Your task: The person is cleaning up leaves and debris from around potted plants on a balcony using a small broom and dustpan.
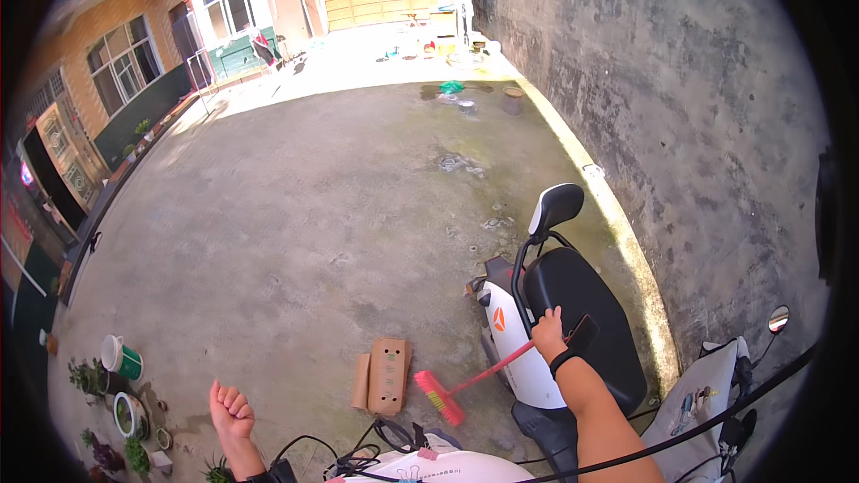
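Note:
My right hand is at the left side of the black seat of a white electric scooter. Its fingertips point up the picture, and the pink handle of a push broom runs up to it; whether the fingers close round the handle is hard to tell. The broom's pink and yellow bristle head rests on the concrete. A dark phone lies over the seat beside the wrist. My left hand is raised at the lower left with its fingers curled, holding nothing visible. Flattened cardboard lies between the hands and the broom head.
Potted plants and a white and green bucket stand at the lower left. A grey wall runs along the right, with a covered vehicle beside it. A black cable crosses the lower right. Basins and a bin stand farther off.

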Demonstrator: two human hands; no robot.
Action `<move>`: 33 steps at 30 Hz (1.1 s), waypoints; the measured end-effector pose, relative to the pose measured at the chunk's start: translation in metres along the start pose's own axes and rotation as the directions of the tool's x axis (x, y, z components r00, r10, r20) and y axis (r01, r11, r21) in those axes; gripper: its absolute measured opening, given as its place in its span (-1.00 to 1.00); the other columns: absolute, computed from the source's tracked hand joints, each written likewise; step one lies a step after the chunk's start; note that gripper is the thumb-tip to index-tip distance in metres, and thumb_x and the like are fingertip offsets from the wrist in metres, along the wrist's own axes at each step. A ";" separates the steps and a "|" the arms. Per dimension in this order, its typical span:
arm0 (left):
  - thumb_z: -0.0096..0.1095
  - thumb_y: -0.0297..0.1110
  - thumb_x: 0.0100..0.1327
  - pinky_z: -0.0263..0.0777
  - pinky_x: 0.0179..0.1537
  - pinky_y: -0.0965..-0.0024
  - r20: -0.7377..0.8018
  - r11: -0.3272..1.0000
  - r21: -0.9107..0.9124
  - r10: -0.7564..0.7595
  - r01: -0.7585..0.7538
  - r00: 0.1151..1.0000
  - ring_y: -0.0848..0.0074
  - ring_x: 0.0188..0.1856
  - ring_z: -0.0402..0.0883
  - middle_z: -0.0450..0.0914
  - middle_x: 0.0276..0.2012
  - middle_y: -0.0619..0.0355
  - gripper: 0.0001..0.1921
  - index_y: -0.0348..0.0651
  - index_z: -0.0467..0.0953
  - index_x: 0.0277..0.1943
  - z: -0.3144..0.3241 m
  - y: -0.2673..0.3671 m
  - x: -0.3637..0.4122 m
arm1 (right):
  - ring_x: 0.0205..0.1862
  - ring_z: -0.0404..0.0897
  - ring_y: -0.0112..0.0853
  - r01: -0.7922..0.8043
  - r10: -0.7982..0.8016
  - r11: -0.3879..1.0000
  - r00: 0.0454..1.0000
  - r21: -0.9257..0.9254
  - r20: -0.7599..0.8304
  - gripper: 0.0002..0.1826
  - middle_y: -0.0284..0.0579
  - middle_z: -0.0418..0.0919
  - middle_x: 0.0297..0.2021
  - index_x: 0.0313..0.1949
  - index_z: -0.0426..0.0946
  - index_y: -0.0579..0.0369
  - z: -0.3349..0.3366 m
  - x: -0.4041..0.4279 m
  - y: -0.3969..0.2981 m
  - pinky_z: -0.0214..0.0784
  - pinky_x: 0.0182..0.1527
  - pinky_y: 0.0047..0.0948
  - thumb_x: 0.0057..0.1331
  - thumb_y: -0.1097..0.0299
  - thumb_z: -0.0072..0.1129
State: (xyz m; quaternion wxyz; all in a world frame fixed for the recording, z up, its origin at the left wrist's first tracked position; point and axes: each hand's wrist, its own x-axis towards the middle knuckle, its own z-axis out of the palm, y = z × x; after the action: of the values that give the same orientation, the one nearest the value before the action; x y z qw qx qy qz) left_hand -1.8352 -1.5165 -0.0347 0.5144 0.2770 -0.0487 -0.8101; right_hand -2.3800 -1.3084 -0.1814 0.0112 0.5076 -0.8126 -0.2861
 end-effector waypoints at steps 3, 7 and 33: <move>-0.25 -0.14 0.14 -0.19 -0.86 0.68 0.012 0.999 0.035 0.024 -0.024 1.000 0.70 -0.84 -0.02 0.08 -0.83 0.35 -0.63 -0.01 0.10 -0.75 0.000 -0.001 -0.007 | -0.05 0.15 -0.21 -0.183 0.187 0.981 0.980 0.061 -0.070 -0.74 -0.15 0.38 -0.24 -0.34 0.49 -0.02 0.010 0.006 -0.003 -0.36 0.07 -0.03 0.04 0.28 -0.18; -0.25 -0.14 0.14 -0.20 -0.86 0.67 -0.023 0.999 -0.034 0.025 -0.025 0.999 0.70 -0.84 -0.04 0.07 -0.84 0.36 -0.62 0.01 0.09 -0.76 -0.013 0.009 -0.004 | 0.01 0.09 -0.17 -0.199 0.199 0.980 0.970 0.014 -0.143 -0.70 -0.10 0.34 -0.19 -0.27 0.45 0.05 0.015 0.011 -0.019 -0.35 0.07 -0.01 0.05 0.28 -0.21; -0.34 -0.24 0.12 -0.20 -0.82 0.63 -0.432 0.844 -0.167 0.402 -0.509 0.807 0.66 -0.83 -0.09 -0.02 -0.87 0.32 -0.62 -0.01 0.04 -0.81 -0.259 0.307 0.001 | -0.45 0.42 -0.44 0.113 -0.270 0.606 0.960 0.788 0.070 -0.68 -0.13 0.47 -0.52 -0.24 0.39 0.14 -0.211 0.104 -0.324 0.25 -0.41 -0.46 -0.02 0.32 -0.03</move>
State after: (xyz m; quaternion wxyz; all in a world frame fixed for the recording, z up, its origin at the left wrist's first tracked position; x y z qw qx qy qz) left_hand -1.4587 -1.6067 -0.1409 0.7279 0.3344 0.0994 -0.5903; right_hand -2.0998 -1.5945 -0.1871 -0.3135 0.5187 -0.7940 0.0477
